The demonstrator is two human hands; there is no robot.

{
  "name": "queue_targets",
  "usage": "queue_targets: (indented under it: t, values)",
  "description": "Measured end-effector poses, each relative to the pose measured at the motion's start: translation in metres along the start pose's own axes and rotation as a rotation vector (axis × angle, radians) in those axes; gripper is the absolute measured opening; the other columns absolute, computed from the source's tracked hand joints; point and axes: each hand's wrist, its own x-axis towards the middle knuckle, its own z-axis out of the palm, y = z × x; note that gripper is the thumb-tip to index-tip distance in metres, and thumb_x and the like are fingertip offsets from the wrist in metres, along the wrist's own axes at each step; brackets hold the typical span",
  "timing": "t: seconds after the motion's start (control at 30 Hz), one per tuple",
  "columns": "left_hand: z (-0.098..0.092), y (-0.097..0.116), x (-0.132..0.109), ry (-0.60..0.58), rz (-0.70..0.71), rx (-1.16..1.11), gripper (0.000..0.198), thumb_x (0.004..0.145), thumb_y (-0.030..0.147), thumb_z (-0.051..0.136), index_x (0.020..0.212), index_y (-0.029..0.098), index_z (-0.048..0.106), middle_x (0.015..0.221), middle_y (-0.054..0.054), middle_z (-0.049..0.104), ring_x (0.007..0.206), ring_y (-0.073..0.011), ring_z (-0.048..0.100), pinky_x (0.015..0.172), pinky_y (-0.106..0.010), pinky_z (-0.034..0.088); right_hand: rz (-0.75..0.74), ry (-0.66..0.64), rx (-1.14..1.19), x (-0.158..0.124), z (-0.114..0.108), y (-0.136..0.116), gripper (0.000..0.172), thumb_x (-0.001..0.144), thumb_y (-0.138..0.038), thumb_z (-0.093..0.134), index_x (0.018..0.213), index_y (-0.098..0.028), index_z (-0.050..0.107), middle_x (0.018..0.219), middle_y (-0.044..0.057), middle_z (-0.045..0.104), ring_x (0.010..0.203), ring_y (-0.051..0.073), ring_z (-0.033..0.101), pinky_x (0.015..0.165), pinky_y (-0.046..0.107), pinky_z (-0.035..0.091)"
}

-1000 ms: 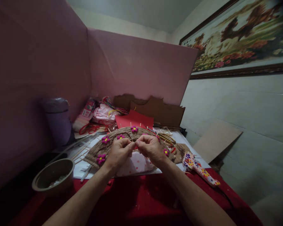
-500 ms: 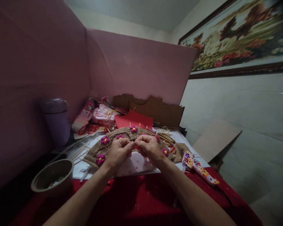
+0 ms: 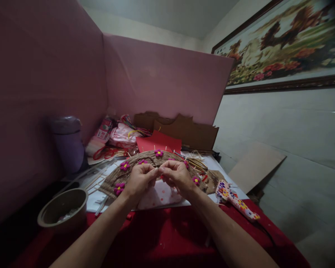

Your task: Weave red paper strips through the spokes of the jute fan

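Note:
My left hand (image 3: pixel 141 180) and my right hand (image 3: pixel 178 176) meet fingertip to fingertip, both pinched closed. Whatever they hold between them is too small to make out; a bit of red shows just under the right fingers. Behind and below them lies a fan-shaped piece of brown twine (image 3: pixel 108 182) with thin sticks poking out along its edge. Magenta felt flowers with yellow centres, such as one flower (image 3: pixel 119 188) at the left, sit on it. Under my hands is a white cloth with pink dots (image 3: pixel 159 195).
A grey-brown bowl (image 3: pixel 44 216) with clear bits stands at left, near a purple tumbler (image 3: pixel 68 145). A flower-patterned glue gun (image 3: pixel 236 201) lies at right on the red tablecloth (image 3: pixel 156 242). Red paper (image 3: pixel 162 141) and torn cardboard (image 3: pixel 187 130) are at the back.
My two hands stay pinched together in almost the same place, with only a slight shift of the fingers. The view has moved a tiny bit.

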Motion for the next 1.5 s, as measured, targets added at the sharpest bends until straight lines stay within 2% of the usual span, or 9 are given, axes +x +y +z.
queue_targets:
  t: [0.23,0.43,0.63,0.8,1.0,1.17,1.23,1.4,1.5]
  values:
    - [-0.0045,-0.0020,0.0011,-0.150,-0.124,-0.166,0.039,0.063,0.044,0.070,0.053,0.016,0.045,0.039,0.005,0.049,0.024,-0.0014,0.024,0.026,-0.016,0.011,0.022,-0.015,0.064,0.0006,0.0000,0.0010,0.020,0.063,-0.030,0.069,0.061,-0.015,0.056,0.040,-0.007,0.048,0.031,0.002,0.031,0.031,0.015,0.019]
    - [-0.0003,-0.0011,0.0001,-0.012,0.019,0.036,0.041,0.061,0.048,0.070,0.053,0.015,0.048,0.036,0.005,0.046,0.029,-0.0024,0.031,0.030,-0.015,0.017,0.061,0.026,0.026,-0.0001,0.0014,-0.0006,0.023,0.061,-0.031,0.070,0.059,-0.015,0.054,0.040,-0.007,0.049,0.031,0.002,0.030,0.031,0.015,0.018]
    - [0.0013,0.0000,-0.0002,-0.070,-0.051,-0.050,0.041,0.060,0.049,0.070,0.053,0.016,0.047,0.036,0.006,0.045,0.026,-0.0022,0.026,0.029,-0.017,0.014,0.084,-0.008,0.079,0.0010,0.0003,-0.0005,0.020,0.062,-0.030,0.067,0.058,-0.016,0.053,0.040,-0.007,0.049,0.030,0.001,0.027,0.031,0.015,0.016]
    - [0.0001,-0.0013,0.0001,-0.001,0.003,0.028,0.041,0.060,0.049,0.070,0.053,0.015,0.048,0.037,0.005,0.046,0.027,-0.0027,0.030,0.030,-0.016,0.016,0.068,0.003,0.042,0.0010,0.0002,0.0007,0.022,0.061,-0.031,0.070,0.059,-0.015,0.054,0.042,-0.006,0.050,0.031,0.002,0.030,0.031,0.015,0.018]
    - [-0.0002,0.0003,0.0003,-0.092,-0.081,-0.073,0.040,0.059,0.048,0.070,0.052,0.016,0.046,0.037,0.005,0.046,0.025,-0.0021,0.025,0.029,-0.017,0.013,0.076,-0.015,0.089,0.0013,-0.0001,0.0011,0.021,0.062,-0.030,0.068,0.059,-0.016,0.053,0.039,-0.007,0.049,0.029,0.002,0.027,0.031,0.015,0.016]
    - [0.0009,-0.0004,0.0002,0.017,0.042,0.090,0.041,0.061,0.049,0.069,0.052,0.015,0.049,0.038,0.005,0.046,0.030,-0.0030,0.031,0.031,-0.017,0.018,0.063,0.006,0.042,0.0009,0.0002,0.0012,0.024,0.061,-0.032,0.071,0.059,-0.015,0.054,0.042,-0.006,0.051,0.031,0.002,0.030,0.031,0.015,0.018]
    - [0.0016,-0.0010,-0.0001,0.020,0.057,0.110,0.041,0.061,0.050,0.069,0.051,0.015,0.049,0.038,0.005,0.046,0.031,-0.0033,0.032,0.032,-0.017,0.019,0.041,0.010,0.031,0.0008,0.0003,0.0014,0.024,0.061,-0.032,0.070,0.058,-0.016,0.053,0.039,-0.007,0.048,0.030,0.002,0.029,0.031,0.016,0.018]
    - [0.0018,-0.0019,0.0004,-0.007,0.025,-0.003,0.036,0.065,0.046,0.067,0.056,0.015,0.050,0.038,0.006,0.045,0.030,-0.0032,0.029,0.031,-0.017,0.017,0.059,0.019,0.077,0.0021,0.0007,0.0007,0.017,0.064,-0.029,0.063,0.060,-0.017,0.052,0.041,-0.007,0.048,0.029,0.002,0.025,0.031,0.016,0.015]
    - [0.0027,-0.0003,0.0013,0.033,0.061,-0.053,0.027,0.070,0.039,0.062,0.061,0.015,0.052,0.043,0.005,0.047,0.032,-0.0040,0.032,0.032,-0.017,0.020,0.076,0.028,0.099,0.0024,0.0010,0.0001,0.018,0.069,-0.032,0.055,0.060,-0.017,0.050,0.041,-0.008,0.046,0.030,0.003,0.021,0.030,0.017,0.012]
